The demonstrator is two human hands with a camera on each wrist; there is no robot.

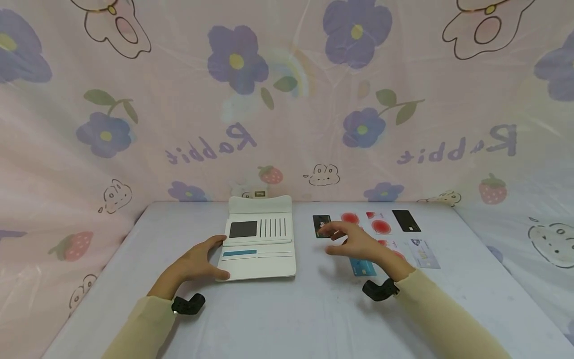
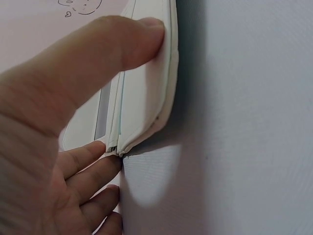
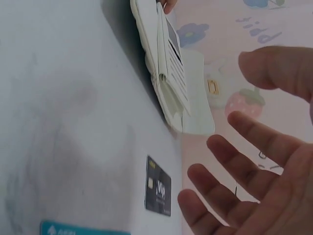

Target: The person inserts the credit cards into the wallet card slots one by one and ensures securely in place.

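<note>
An opened white wallet (image 1: 269, 267) lies on the table, with card slots and a dark window showing. At its left edge is my left hand (image 1: 197, 262); in the left wrist view that hand's thumb rests on the wallet (image 2: 146, 93) and its relaxed fingers touch the side. My right hand (image 1: 358, 243) hovers empty, fingers apart, near a black card (image 1: 321, 222). In the right wrist view, the black "Vip" card (image 3: 158, 188) lies below the spread fingers of my right hand (image 3: 259, 171), not touching them.
Right of the black card lie several others: red-patterned cards (image 1: 381, 227), a second black card (image 1: 406, 221), a greyish card (image 1: 424, 254) and a blue card (image 1: 362, 268), partly beneath my right hand in view. A patterned curtain (image 1: 287, 124) hangs behind the table.
</note>
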